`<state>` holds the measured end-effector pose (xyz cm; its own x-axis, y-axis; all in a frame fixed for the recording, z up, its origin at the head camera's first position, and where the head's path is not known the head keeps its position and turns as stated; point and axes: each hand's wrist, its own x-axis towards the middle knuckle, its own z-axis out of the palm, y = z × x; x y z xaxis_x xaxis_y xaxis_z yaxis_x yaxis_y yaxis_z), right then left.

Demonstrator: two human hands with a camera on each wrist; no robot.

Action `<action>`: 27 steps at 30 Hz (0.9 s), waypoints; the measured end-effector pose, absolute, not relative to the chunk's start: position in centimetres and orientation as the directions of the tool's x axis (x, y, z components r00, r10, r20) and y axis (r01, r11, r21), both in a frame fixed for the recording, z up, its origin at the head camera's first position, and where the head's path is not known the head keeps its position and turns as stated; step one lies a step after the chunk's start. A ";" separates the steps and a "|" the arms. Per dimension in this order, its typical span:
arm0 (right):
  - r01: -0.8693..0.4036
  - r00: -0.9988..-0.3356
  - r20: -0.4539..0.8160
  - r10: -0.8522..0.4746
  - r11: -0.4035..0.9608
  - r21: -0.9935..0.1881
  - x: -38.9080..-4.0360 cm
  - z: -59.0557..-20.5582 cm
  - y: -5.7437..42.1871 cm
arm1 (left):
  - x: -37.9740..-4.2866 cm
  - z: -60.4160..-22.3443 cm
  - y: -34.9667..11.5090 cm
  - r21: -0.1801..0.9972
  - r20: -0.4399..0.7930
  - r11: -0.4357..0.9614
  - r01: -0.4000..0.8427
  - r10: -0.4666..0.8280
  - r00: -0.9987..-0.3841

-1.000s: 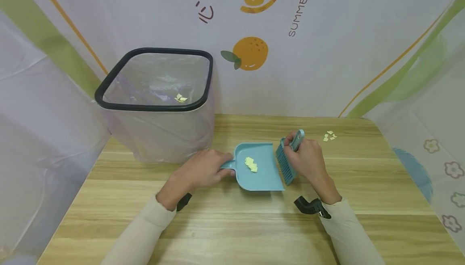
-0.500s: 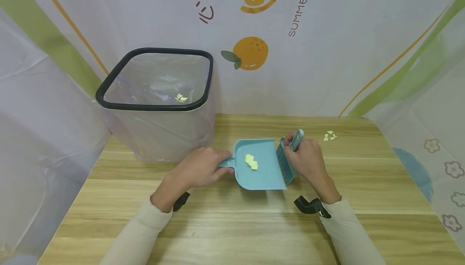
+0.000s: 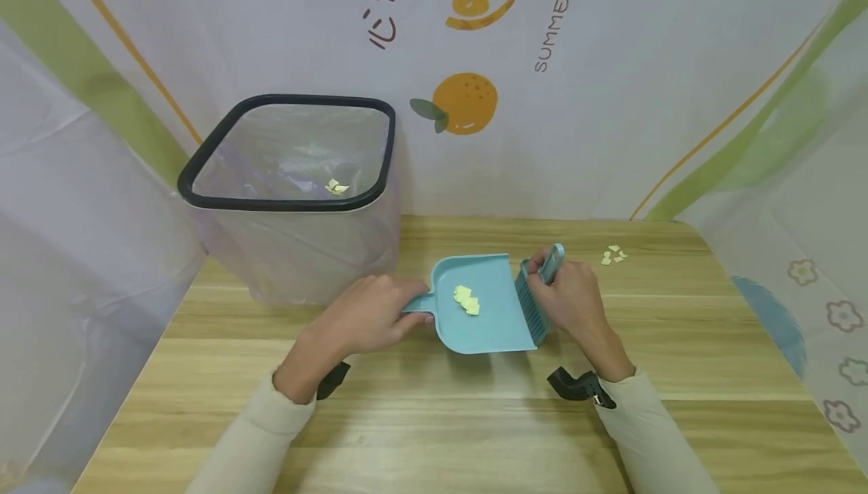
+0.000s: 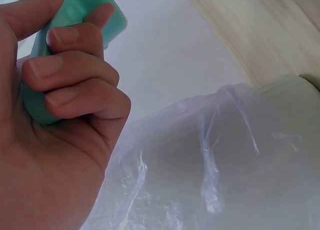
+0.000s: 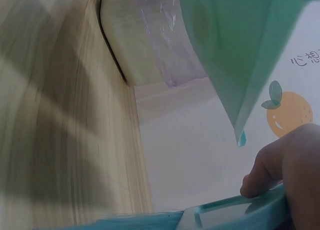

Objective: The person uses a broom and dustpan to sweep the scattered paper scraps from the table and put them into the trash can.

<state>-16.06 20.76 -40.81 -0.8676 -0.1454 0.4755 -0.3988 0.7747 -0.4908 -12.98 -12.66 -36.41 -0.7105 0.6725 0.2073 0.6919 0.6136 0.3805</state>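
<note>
My left hand (image 3: 380,313) grips the short handle of a light blue dustpan (image 3: 488,321), fingers curled round it in the left wrist view. A small heap of pale yellow paper scraps (image 3: 466,300) lies on the pan near its handle side. In the right wrist view the dustpan (image 4: 107,19) (image 5: 235,44) appears raised over the table. My right hand (image 3: 573,298) holds a matching blue hand brush (image 3: 536,306) by its handle. Its bristles stand right at the pan's open front edge, on the right.
A bin (image 3: 319,253) with a black rim and clear liner stands at the back left; a few yellow scraps (image 3: 335,187) show in it. Several more scraps (image 3: 613,255) lie on the wooden table (image 3: 441,434) at the back right. A printed white curtain (image 3: 576,140) hangs behind.
The dustpan has risen slightly and shifted a little away from me, with my left hand moving along. The brush and my right hand have stayed almost in place. The view has tilted slightly.
</note>
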 end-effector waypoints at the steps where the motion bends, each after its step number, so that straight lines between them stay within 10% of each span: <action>1: -0.399 -0.868 0.474 -0.146 0.774 -0.492 -16.1 -40.8 20.7 | -12.9 -36.4 -12.7 0.382 0.210 0.611 0.693 0.673 -0.709; 27: -0.377 -0.878 0.463 -0.124 0.775 -0.507 -15.9 -40.9 20.6 | -13.2 -33.6 -13.2 0.333 0.275 0.572 0.749 0.701 -0.658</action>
<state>-15.88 20.60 -40.90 -0.8777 -0.1238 0.4630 -0.3770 0.7749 -0.5074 -13.22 -13.16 -33.56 -0.6578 0.7011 0.2753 0.7494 0.5724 0.3328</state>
